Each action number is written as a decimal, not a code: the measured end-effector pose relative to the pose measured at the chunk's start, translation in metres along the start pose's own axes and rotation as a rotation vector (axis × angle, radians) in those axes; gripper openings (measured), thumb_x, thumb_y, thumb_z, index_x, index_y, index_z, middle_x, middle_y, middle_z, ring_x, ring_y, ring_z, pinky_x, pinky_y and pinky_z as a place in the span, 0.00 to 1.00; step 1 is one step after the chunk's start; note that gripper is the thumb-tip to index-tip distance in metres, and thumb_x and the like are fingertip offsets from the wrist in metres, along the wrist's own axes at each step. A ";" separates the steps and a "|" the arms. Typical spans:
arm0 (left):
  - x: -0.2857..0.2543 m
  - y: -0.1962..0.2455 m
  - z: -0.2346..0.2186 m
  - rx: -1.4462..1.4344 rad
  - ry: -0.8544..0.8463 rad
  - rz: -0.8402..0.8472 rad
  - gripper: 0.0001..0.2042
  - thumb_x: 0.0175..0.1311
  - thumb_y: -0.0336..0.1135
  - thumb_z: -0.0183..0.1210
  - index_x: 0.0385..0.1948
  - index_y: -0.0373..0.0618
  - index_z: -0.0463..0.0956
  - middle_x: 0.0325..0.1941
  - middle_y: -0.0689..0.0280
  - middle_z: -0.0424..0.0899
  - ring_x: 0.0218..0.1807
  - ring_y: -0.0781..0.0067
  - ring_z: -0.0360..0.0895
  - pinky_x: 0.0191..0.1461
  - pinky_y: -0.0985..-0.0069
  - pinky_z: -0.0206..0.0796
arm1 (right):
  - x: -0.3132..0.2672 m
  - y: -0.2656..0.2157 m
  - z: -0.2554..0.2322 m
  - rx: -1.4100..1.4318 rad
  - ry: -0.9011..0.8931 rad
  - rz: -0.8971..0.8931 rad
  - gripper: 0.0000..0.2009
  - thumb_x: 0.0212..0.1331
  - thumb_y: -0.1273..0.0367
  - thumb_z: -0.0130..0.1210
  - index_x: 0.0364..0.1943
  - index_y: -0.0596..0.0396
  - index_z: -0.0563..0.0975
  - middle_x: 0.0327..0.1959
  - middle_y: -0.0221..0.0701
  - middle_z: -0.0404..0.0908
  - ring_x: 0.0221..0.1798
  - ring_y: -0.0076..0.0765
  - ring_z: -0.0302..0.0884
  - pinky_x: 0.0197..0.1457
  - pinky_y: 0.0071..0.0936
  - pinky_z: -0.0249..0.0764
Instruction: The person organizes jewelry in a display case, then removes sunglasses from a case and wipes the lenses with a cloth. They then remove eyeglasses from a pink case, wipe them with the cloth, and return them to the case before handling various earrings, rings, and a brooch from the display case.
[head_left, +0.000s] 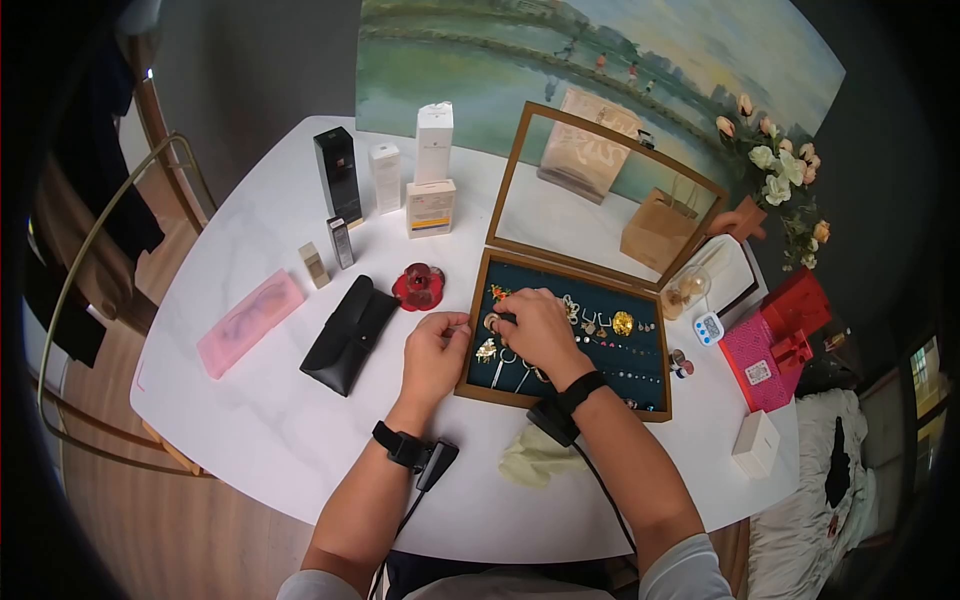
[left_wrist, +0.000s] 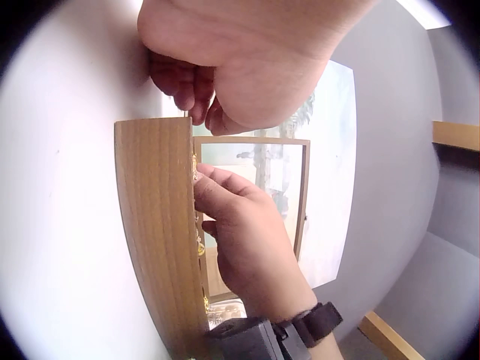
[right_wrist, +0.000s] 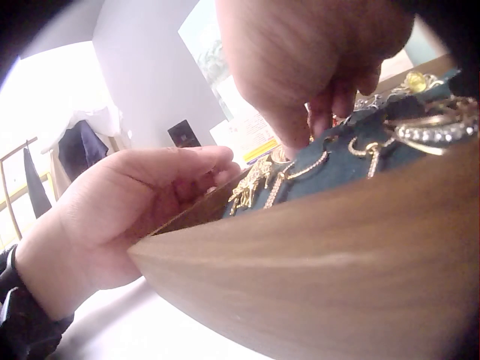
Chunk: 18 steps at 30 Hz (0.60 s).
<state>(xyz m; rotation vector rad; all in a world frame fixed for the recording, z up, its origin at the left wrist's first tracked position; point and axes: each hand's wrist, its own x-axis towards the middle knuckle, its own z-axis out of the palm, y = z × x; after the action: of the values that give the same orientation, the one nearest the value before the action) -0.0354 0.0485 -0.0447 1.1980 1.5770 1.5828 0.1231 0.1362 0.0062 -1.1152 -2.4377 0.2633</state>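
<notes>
A wooden jewellery box (head_left: 565, 402) stands with its glass lid raised; rows of earrings and other jewellery lie on its dark green lining. My right hand (head_left: 540, 330) reaches into the left part of the box. In the left wrist view the thumb and fingertips of the right hand (left_wrist: 251, 232) pinch at a small gold piece (left_wrist: 195, 161), mostly hidden. At the box's left edge is my left hand (head_left: 435, 360), fingers loosely curled; the right wrist view shows the left hand (right_wrist: 127, 202) beside the corner. Leaf-shaped gold earrings (right_wrist: 251, 184) lie near the right fingertips.
Left of the box are a red flower ornament (head_left: 419, 287), a black case (head_left: 348, 335) and a pink case (head_left: 250, 322). Upright boxes, one a tall black box (head_left: 338, 175), stand behind. Right are a timer (head_left: 708, 329), a pink bag (head_left: 755, 362) and a white box (head_left: 756, 444). A pale cloth (head_left: 538, 458) lies in front.
</notes>
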 end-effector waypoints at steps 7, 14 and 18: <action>-0.001 0.003 -0.002 0.038 0.004 0.007 0.11 0.63 0.30 0.60 0.43 0.34 0.82 0.40 0.56 0.83 0.36 0.69 0.82 0.42 0.74 0.74 | 0.006 -0.006 0.004 -0.055 0.078 0.073 0.09 0.51 0.62 0.67 0.31 0.52 0.86 0.35 0.35 0.85 0.45 0.49 0.78 0.50 0.45 0.72; 0.000 0.002 -0.001 0.035 0.005 -0.003 0.11 0.63 0.30 0.60 0.43 0.35 0.82 0.39 0.56 0.83 0.35 0.69 0.82 0.41 0.74 0.74 | 0.010 -0.011 0.003 -0.107 0.029 0.193 0.10 0.55 0.60 0.64 0.30 0.51 0.87 0.35 0.36 0.84 0.46 0.48 0.77 0.51 0.48 0.69; 0.000 0.000 -0.001 0.017 0.002 0.006 0.11 0.63 0.30 0.60 0.43 0.34 0.82 0.39 0.56 0.83 0.35 0.69 0.82 0.42 0.74 0.74 | 0.008 -0.010 0.001 -0.089 0.015 0.173 0.10 0.54 0.60 0.64 0.29 0.51 0.87 0.35 0.36 0.84 0.45 0.48 0.77 0.51 0.48 0.69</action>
<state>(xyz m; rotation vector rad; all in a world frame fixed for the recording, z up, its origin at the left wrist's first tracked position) -0.0358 0.0479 -0.0448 1.2118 1.5922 1.5782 0.1112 0.1356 0.0112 -1.3648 -2.3621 0.2006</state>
